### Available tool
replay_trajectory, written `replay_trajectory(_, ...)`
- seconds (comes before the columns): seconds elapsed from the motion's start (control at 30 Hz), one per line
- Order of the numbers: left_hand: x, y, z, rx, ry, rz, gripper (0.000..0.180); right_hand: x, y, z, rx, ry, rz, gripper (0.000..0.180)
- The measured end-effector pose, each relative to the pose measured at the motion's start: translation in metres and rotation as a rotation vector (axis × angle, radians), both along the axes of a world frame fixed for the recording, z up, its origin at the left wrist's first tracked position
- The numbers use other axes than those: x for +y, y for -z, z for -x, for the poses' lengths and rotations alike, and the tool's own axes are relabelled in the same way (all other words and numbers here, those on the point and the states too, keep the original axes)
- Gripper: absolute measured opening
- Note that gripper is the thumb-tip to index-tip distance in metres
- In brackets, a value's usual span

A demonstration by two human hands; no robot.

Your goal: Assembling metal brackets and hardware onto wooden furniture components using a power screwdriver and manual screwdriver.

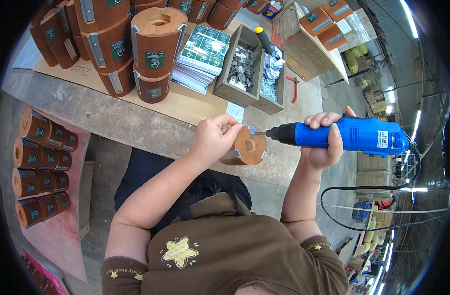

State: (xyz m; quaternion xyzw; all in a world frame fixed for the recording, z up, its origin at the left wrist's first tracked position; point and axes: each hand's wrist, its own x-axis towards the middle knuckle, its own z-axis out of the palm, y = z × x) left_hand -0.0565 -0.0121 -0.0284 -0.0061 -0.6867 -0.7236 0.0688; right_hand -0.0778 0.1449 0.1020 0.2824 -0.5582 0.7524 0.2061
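My left hand [212,137] grips a round orange-brown wooden block [248,147] with a centre hole and pinches a small metal plate against its top edge. My right hand [326,142] is wrapped around a blue corded electric screwdriver [355,135] held level, its black nose and bit touching the metal plate on the block. Both hands hover just above the near edge of the workbench [136,125].
Stacks of finished orange blocks with metal strips and green labels [153,49] stand at the back left, more [40,167] on a red board at left. A pile of green labels [203,54], a wooden tray of metal parts [244,66], red pliers [294,88].
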Motion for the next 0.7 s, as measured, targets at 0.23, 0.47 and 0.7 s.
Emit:
replay_trajectory(0.23, -0.003, -0.013, -0.004, -0.078, 0.116, 0.074, 0.020, 0.000, 0.003, 0.003, 0.034, -0.035, -0.048, 0.049)
replay_trajectory(0.47, 0.000, -0.009, -0.005, -0.108, 0.209, 0.003, 0.026, -0.003, 0.002, 0.004, 0.028, -0.038, -0.092, 0.053)
replay_trajectory(0.7, 0.004, -0.006, -0.009, -0.059, 0.168, -0.055, 0.026, -0.007, -0.001, 0.007, 0.014, -0.088, -0.131, 0.053)
